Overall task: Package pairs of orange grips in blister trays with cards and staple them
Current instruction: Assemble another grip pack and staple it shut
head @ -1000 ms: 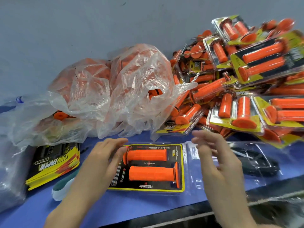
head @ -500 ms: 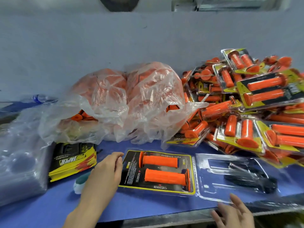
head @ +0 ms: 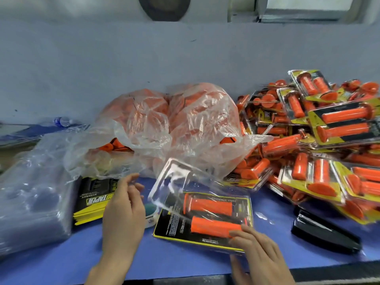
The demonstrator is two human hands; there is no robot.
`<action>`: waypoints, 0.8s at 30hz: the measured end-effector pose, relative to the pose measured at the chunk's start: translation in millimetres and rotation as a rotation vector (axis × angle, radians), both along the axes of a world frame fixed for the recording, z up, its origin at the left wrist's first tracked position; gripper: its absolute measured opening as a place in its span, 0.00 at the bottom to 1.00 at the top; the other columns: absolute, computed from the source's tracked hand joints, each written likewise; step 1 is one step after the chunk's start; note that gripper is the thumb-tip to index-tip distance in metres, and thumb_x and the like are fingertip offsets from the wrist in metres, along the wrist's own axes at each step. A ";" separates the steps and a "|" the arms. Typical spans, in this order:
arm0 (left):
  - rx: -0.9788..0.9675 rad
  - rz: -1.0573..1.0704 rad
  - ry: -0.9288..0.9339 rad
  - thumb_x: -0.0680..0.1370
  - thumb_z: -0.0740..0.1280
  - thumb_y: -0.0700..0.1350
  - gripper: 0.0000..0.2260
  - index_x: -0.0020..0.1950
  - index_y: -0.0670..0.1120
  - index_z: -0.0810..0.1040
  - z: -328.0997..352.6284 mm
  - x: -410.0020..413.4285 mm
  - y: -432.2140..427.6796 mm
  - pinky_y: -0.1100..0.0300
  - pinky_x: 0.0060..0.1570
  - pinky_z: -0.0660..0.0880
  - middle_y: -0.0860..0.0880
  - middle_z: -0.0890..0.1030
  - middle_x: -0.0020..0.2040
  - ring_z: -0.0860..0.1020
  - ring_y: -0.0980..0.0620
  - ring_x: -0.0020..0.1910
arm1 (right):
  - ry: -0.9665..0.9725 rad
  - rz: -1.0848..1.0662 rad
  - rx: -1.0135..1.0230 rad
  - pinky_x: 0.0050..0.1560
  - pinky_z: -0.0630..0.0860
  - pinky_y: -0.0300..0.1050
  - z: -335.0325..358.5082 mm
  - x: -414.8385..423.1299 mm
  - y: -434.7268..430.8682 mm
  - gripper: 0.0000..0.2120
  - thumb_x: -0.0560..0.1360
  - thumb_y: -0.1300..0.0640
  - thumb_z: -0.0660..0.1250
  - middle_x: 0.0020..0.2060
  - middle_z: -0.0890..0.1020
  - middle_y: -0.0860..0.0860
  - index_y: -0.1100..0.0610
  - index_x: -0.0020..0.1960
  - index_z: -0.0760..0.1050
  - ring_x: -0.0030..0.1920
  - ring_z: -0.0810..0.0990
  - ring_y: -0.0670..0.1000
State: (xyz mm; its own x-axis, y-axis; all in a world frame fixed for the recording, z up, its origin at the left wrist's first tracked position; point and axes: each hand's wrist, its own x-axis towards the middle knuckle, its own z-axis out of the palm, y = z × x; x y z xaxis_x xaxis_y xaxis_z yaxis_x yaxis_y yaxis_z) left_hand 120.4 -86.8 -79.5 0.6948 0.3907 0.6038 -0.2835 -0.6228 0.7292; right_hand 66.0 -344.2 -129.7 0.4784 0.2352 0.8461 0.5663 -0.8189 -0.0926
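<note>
The pack being made up lies on the blue table (head: 72,262): a blister tray (head: 250,214) holding a black-and-yellow card (head: 172,225) and two orange grips (head: 207,206), side by side. Its clear flap (head: 174,182) stands tilted up over the far-left part of the tray, not yet closed.

The right hand (head: 255,249) rests on the tray's near-right corner, fingers nearly straight and close together, pressing flat rather than curled round anything. The left hand (head: 123,212) hovers just left of the tray, fingers relaxed and slightly spread near the flap's edge; I cannot tell if they touch it.

The thin plastic looks light, springy and slick, so the flap will likely pop back unless held down. The grips look rubbery and should stay put in their pockets. Best hold, I judge, is at the flat rim, pinching flap, card and tray together.

A black stapler (head: 324,233) lies right of the tray, a stack of cards (head: 92,200) left of it, a bag of loose grips (head: 164,130) behind, and a pile of finished packs (head: 318,151) behind-right.
</note>
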 end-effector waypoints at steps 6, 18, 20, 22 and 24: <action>0.234 -0.192 -0.102 0.81 0.55 0.54 0.09 0.57 0.58 0.72 3.0 -18.3 -30.9 0.60 0.50 0.70 0.63 0.75 0.51 0.75 0.58 0.51 | 0.001 -0.023 -0.369 0.55 0.71 0.42 -6.6 12.2 -19.5 0.22 0.81 0.58 0.52 0.45 0.85 0.45 0.50 0.49 0.85 0.57 0.81 0.49; 1.021 -0.373 -0.289 0.72 0.70 0.41 0.05 0.40 0.52 0.80 -47.0 0.6 -94.2 0.56 0.36 0.74 0.52 0.76 0.37 0.74 0.50 0.35 | -0.023 0.064 -0.276 0.45 0.77 0.41 -2.7 28.3 -44.2 0.08 0.75 0.60 0.63 0.51 0.80 0.50 0.52 0.49 0.80 0.52 0.81 0.49; 0.993 -0.382 -0.304 0.69 0.72 0.39 0.06 0.40 0.51 0.81 -49.7 1.9 -95.5 0.56 0.35 0.74 0.52 0.77 0.37 0.74 0.50 0.35 | -0.058 -0.011 -0.246 0.46 0.74 0.43 -4.7 35.0 -49.1 0.05 0.72 0.58 0.66 0.42 0.82 0.51 0.53 0.43 0.81 0.43 0.82 0.51; 0.978 -0.400 -0.306 0.69 0.74 0.39 0.06 0.40 0.50 0.81 -50.4 2.3 -95.6 0.56 0.36 0.74 0.52 0.77 0.38 0.75 0.49 0.35 | -0.064 -0.032 -0.238 0.47 0.73 0.44 -4.6 39.9 -53.7 0.07 0.73 0.58 0.66 0.39 0.81 0.50 0.54 0.37 0.81 0.39 0.81 0.53; 0.980 -0.410 -0.318 0.72 0.73 0.41 0.04 0.39 0.49 0.81 -50.9 2.0 -96.2 0.55 0.35 0.74 0.52 0.77 0.38 0.75 0.49 0.35 | -0.062 -0.006 -0.250 0.52 0.73 0.43 -6.4 41.6 -58.6 0.09 0.74 0.57 0.67 0.37 0.79 0.49 0.54 0.35 0.79 0.38 0.80 0.51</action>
